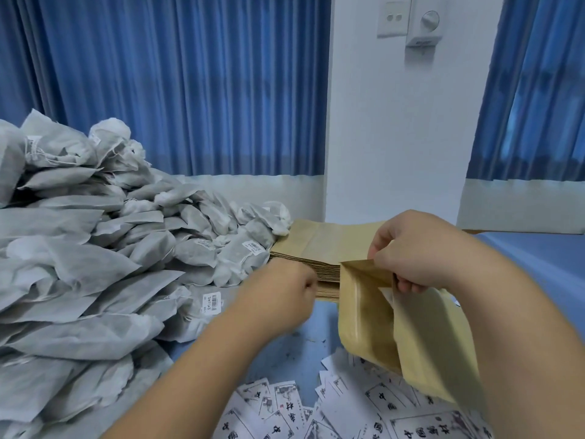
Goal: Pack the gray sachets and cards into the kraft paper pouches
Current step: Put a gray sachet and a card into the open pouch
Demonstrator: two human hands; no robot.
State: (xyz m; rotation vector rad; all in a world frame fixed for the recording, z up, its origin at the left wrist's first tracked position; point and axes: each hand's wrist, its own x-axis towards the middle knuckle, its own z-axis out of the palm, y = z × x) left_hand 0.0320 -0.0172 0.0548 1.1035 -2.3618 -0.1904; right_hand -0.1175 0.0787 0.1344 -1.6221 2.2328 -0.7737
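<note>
Holding: on my feed the right hand [421,251] pinches the upper edge of one kraft paper pouch [373,324] between thumb and curled fingers, lifted clear of the surface [300,340].
Pouch attitude: mouth up and spread open, body hanging down and tilted toward the near right. I see a strip of white just inside the mouth under the fingers, but I cannot tell whether it is a card.
Other side: the left hand [281,289] is blurred, fingers curled in, just beside the near left corner of the pouch stack [323,245] and close to the sachets. I cannot tell whether it grips anything.
Supply of pouches: the pouch stack lies flat behind both hands, many kraft sheets deep, its left edge touching the sachet heap.
Left side: gray sachets [95,248] in a big loose heap that fills that whole side. A few carry small white barcode labels [212,301].
Near edge: printed cards [285,407], white with black characters, scattered and overlapping below the held pouch.
Base: the surface is blue, and a bare patch shows between my two forearms.
Background: blue curtains [190,90] hang on the left and far right, with a white wall [395,137] between them carrying a switch plate [392,19] and a dial control [424,23].
</note>
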